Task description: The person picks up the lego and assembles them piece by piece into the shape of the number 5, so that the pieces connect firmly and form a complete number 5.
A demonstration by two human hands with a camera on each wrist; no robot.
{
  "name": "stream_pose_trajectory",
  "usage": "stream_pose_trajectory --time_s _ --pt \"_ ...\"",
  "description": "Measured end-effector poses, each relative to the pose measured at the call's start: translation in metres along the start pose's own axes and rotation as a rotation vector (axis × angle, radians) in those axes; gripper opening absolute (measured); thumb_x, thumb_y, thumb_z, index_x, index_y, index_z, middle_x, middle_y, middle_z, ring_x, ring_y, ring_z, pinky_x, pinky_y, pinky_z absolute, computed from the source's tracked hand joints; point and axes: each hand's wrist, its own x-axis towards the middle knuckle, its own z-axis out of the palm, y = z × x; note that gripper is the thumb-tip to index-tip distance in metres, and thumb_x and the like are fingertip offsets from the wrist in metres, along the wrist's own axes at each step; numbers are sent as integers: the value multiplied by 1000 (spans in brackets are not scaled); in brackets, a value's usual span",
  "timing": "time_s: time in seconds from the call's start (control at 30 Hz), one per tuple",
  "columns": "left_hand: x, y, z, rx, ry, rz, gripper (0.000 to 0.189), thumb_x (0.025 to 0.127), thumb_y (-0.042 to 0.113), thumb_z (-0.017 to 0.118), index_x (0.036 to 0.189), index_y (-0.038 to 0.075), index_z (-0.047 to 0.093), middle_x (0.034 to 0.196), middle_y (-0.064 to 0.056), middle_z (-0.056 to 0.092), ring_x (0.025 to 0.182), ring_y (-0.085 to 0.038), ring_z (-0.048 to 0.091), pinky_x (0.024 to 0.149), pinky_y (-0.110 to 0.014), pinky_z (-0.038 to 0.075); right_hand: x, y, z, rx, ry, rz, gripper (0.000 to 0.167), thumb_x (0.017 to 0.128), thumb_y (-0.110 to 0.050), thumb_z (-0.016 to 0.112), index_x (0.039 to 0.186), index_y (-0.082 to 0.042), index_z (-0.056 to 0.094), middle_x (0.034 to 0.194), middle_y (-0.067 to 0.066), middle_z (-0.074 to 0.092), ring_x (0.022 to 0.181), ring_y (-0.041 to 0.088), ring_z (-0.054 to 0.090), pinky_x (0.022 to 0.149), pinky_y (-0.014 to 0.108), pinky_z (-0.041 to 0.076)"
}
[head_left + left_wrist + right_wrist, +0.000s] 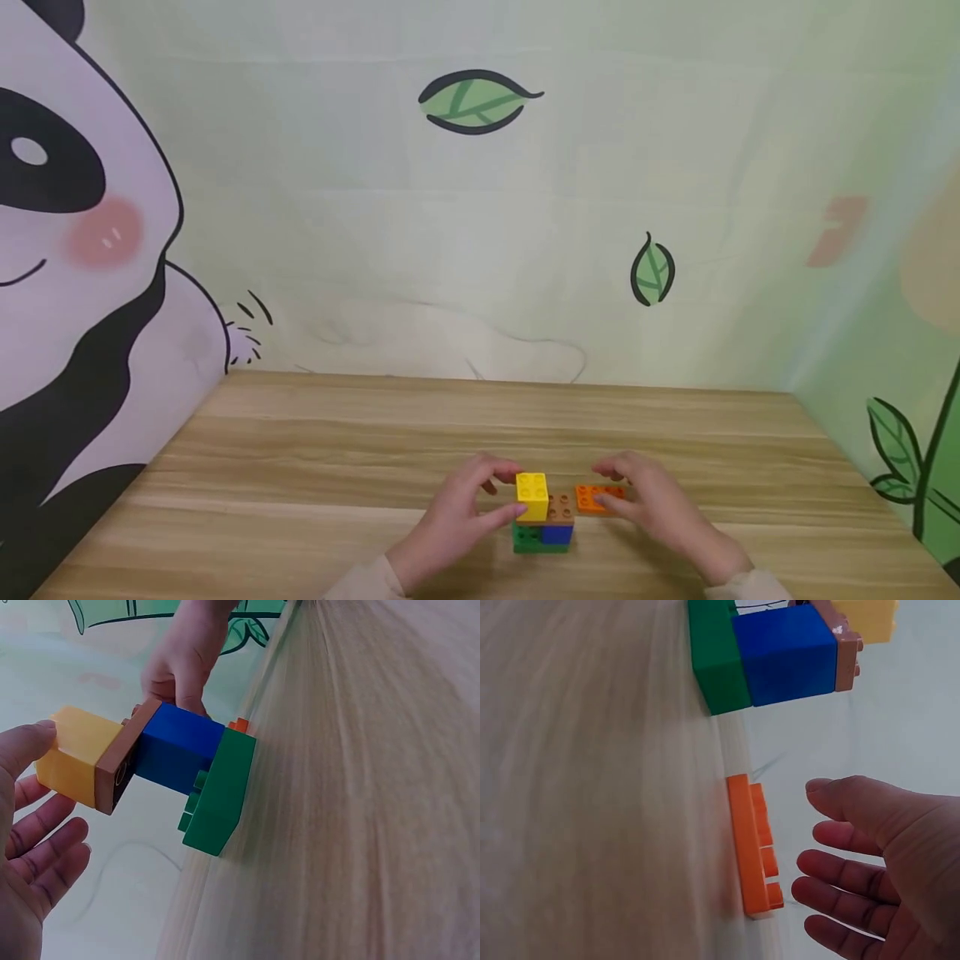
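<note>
A small stack of toy bricks stands on the table: a green brick [222, 793] at the bottom, a blue brick [786, 654] above it, a thin brown brick [560, 508] bridging over, and a yellow brick [532, 497] on top at the left end. My left hand [474, 500] pinches the yellow brick between thumb and forefinger, its other fingers loosely bent below. Right of the stack, a flat orange brick [748, 847] lies on the table, studs up. Just above it hovers my right hand [900, 862], fingers relaxed and apart from the brick.
The wooden table [315, 467] runs back to a pale cloth wall [480, 250] printed with leaves and a panda. Another printed green panel [885, 350] rises along the right side.
</note>
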Motion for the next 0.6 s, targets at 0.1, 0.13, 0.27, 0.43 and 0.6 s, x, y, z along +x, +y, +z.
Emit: stream_pose_trajectory --time_s 0.1,0.13,0.27,0.43,0.6 --pt "0 0 0 -9 -9 -24 36 88 29 69 120 14 60 111 3 63 101 -19 58 84 -24 51 0 4 2 -5 -12 22 32 84 -23 73 113 -8 67 108 5 67 97 19 62 85 39 53" --pt "0 -1 0 -13 -13 -33 36 88 30 69 120 14 60 111 3 63 101 -18 58 84 -23 51 0 5 2 -8 -15 25 33 84 -23 73 113 -8 67 107 4 67 96 18 62 85 40 53" --pt "1 -1 1 -21 -17 -53 37 88 31 69 120 15 61 111 3 63 101 -15 57 84 -24 51 -1 10 4 -24 -32 42 37 82 -25 75 114 -8 67 104 2 66 96 16 61 86 40 52" --pt "1 -2 2 -24 -9 -57 36 88 31 69 120 16 61 111 3 64 100 -12 57 83 -25 52 1 14 7 -64 -48 78 38 79 -28 77 112 -11 68 102 -1 66 95 13 60 88 41 51" --pt "1 -4 4 -37 -6 -52 37 88 29 69 121 14 61 112 2 64 100 -12 57 83 -28 54 0 17 11 -148 -44 75 35 77 -31 78 107 -14 70 99 -3 65 93 13 58 88 41 50"
